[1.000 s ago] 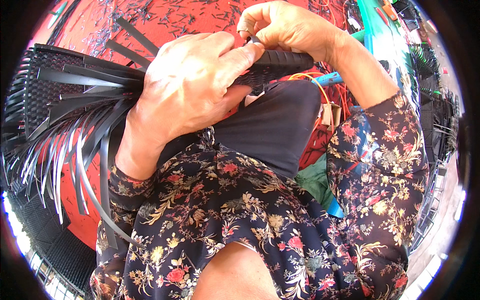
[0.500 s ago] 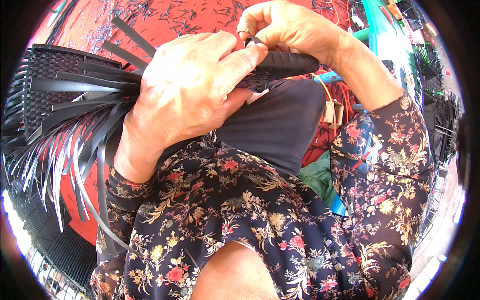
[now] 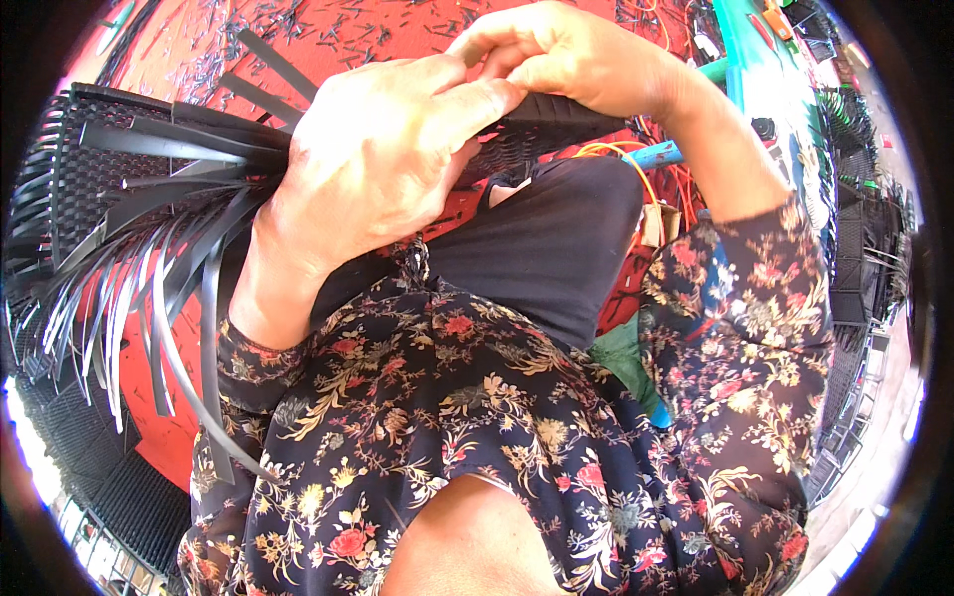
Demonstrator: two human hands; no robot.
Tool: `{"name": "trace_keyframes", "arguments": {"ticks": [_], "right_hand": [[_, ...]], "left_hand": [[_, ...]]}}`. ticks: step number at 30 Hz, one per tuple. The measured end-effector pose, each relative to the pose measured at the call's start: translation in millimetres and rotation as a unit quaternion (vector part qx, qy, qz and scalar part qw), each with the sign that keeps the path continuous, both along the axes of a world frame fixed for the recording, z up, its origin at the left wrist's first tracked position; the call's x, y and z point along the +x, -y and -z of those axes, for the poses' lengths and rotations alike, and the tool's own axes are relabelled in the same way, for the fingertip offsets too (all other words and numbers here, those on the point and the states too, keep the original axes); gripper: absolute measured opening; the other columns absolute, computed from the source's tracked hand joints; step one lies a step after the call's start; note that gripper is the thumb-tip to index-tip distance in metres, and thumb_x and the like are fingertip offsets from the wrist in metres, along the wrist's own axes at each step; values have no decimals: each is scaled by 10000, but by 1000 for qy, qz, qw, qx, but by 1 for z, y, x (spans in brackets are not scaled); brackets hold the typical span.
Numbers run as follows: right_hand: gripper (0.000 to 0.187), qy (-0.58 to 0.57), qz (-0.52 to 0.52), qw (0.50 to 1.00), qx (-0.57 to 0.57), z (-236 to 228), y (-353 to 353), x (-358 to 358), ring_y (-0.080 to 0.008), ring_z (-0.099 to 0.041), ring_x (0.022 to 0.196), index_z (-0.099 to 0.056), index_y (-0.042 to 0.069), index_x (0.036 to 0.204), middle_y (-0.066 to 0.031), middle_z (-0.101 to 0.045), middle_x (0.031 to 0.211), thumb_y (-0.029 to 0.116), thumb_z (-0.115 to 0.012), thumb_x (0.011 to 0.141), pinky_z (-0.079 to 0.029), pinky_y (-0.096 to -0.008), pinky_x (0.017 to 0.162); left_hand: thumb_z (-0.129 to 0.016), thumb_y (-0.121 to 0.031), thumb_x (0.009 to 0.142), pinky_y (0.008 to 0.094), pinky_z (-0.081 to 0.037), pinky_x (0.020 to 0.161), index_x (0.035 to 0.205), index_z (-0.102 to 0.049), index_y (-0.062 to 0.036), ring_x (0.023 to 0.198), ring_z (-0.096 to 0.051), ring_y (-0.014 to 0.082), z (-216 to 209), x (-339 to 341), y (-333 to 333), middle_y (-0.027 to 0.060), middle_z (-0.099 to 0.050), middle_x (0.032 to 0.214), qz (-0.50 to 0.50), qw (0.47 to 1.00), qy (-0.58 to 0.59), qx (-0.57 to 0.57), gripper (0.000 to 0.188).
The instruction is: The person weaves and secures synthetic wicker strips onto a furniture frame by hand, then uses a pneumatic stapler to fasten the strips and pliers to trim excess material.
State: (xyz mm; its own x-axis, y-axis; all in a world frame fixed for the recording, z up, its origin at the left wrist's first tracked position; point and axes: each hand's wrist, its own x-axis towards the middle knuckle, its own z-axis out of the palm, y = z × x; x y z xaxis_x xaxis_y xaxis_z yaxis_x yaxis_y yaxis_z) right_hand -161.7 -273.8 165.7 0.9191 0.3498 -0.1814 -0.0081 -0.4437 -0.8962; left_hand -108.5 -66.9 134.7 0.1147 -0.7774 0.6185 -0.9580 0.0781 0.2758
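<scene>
A black woven piece (image 3: 552,119) with a strip-wrapped edge lies across the top, above my dark-trousered leg. My left hand (image 3: 363,164) is closed over it, back of the hand upward, thumb and forefinger reaching the wrapped edge. From beneath that hand a bundle of long flat black plastic strips (image 3: 189,149) fans out to the left, many drooping down. My right hand (image 3: 571,60) comes in from the right with its fingers bent at the same edge, almost meeting the left fingertips. The black strip in its pinch is hidden now; half a second ago a bit of it showed.
Black woven panels (image 3: 109,189) stand at the left. The red ground (image 3: 328,35) is strewn with black strip scraps. Orange cords (image 3: 651,189), a blue tube (image 3: 656,154) and a green cloth (image 3: 621,358) lie on the right, near a teal surface (image 3: 740,60).
My right fingers have moved slightly left and curled in, covering the strip that showed between them. The woven piece has shifted a little. My left hand stays nearly in place.
</scene>
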Motion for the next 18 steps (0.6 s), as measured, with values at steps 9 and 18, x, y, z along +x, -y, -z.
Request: {"name": "trace_keyframes", "arguments": {"ticks": [9,18], "right_hand": [[271,549,205,767,-262,27,-52,-58,-265,-570,910,-625,109,832,-45,-578,962,127,-751,592,-433,-391,778],[177,613,217,703,-289,35,-57,-53,-263,-582,901,-624,86,752,-54,-597,953,51,-712,602,-425,-380,766]], "left_hand": [[-643,7,654,396,-492,634,1019,-631,-40,748,-598,343,4,5,8,130,-594,812,-4,999,-25,-32,368],[-660,6,648,392,-487,616,1021,-629,-24,715,-596,335,1,13,9,126,-586,767,32,998,-47,-22,376]]}}
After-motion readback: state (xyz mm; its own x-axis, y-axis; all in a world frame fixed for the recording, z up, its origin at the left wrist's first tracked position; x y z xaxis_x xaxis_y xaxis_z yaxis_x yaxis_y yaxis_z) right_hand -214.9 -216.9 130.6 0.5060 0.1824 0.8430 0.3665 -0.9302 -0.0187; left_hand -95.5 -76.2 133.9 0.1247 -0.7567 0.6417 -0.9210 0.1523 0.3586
